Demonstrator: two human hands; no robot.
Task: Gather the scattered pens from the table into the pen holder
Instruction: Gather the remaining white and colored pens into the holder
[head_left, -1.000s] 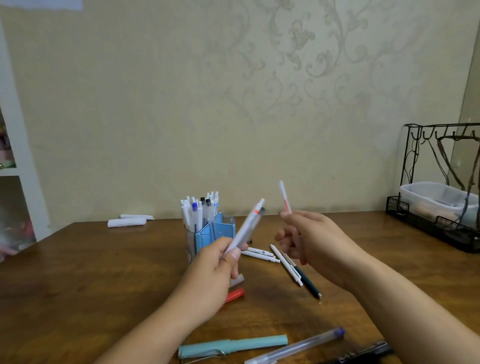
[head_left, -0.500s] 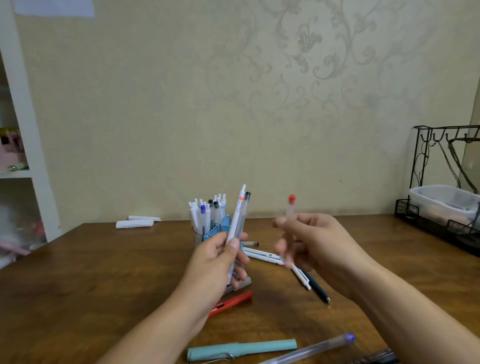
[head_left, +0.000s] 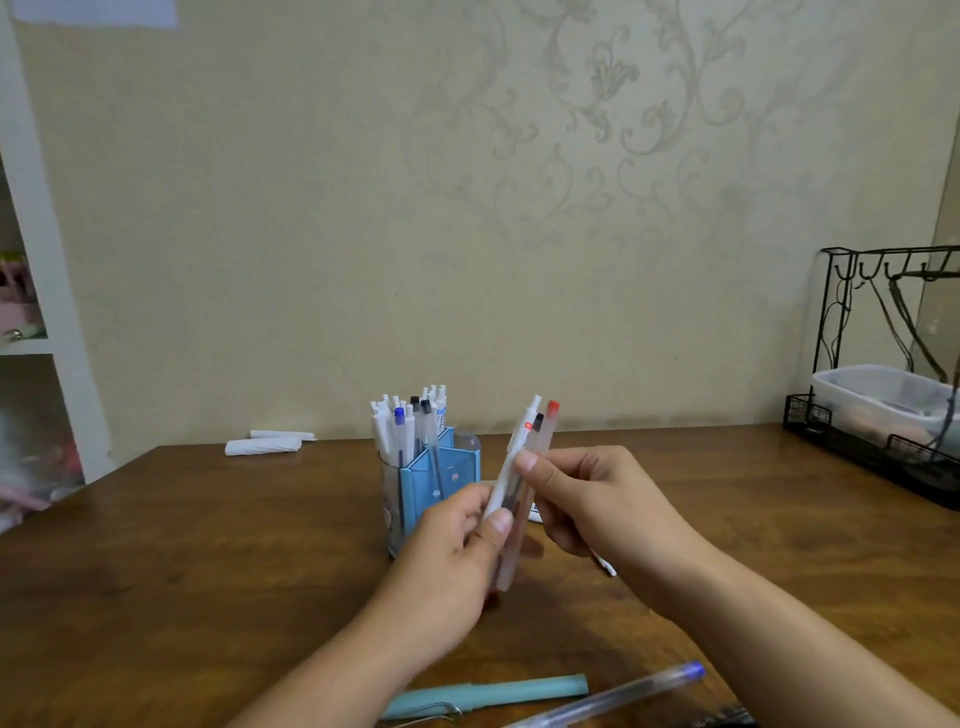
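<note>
A blue and clear pen holder (head_left: 449, 470) stands mid-table, filled with several white pens. Just to its right, above the table, my left hand (head_left: 457, 551) grips a small bundle of pens (head_left: 530, 441) held upright: a white one, a dark-capped one and a red-capped one. My right hand (head_left: 587, 499) pinches the same bundle from the right, thumb on the barrels. A teal pen (head_left: 493, 693) and a clear pen with a blue cap (head_left: 623, 693) lie at the near edge. The tip of a white pen (head_left: 608, 566) shows under my right wrist.
Two white rolled items (head_left: 265, 444) lie at the far left of the wooden table (head_left: 208, 545). A black wire rack (head_left: 872, 426) holding a clear plastic tub stands at the far right. A white shelf unit (head_left: 41, 312) is at the left. A dark object (head_left: 722, 719) sits at the bottom edge.
My right hand has brought its red-capped pen left against the pens in my left hand, forming one bundle. Both hands now touch it. The view has shifted slightly.
</note>
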